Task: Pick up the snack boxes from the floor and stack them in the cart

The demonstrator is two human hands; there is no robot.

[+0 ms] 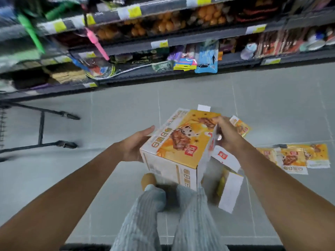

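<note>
I hold an orange and white snack box (181,142) in the air above the grey floor, in the middle of the head view. My left hand (136,144) presses against its left side. My right hand (226,134) grips the box's right end, where white flaps (228,189) hang open. More snack boxes of the same print (297,156) lie flat on the floor at the right. A small matching packet (240,126) lies just beyond my right hand. The cart's black frame and wheels (41,129) stand at the left edge.
Store shelves (163,44) full of packaged goods run across the top of the view, close to the floor tiles (126,109). A person's legs in striped light trousers (163,214) and an orange shoe (148,180) are below the box.
</note>
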